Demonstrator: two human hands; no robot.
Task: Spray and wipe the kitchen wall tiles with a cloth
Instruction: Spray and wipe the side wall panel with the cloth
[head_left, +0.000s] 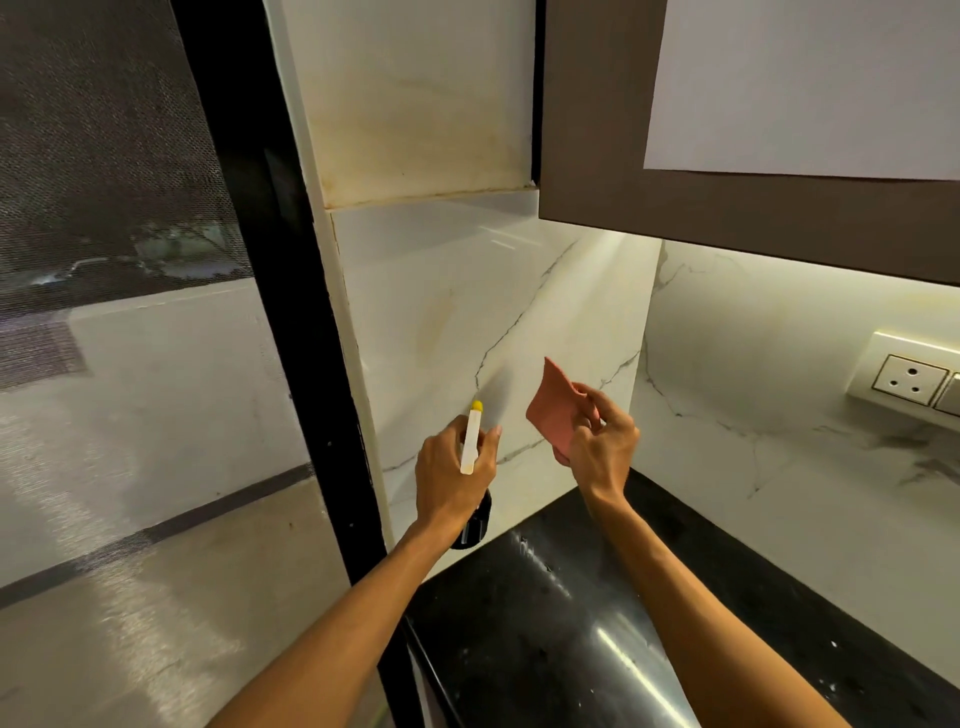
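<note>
Marble wall tiles (467, 322), black countertop (545, 623)

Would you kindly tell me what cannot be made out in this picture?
Head view only.
1. Behind the left hand, most of the spray bottle; contents unreadable.
2. Under the right hand, the cloth's lower part.
3. Past the right edge, part of the socket plate.

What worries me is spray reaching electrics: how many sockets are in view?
1: a socket on the right wall below the cabinet; its plate runs off frame, so more may be hidden.
</note>
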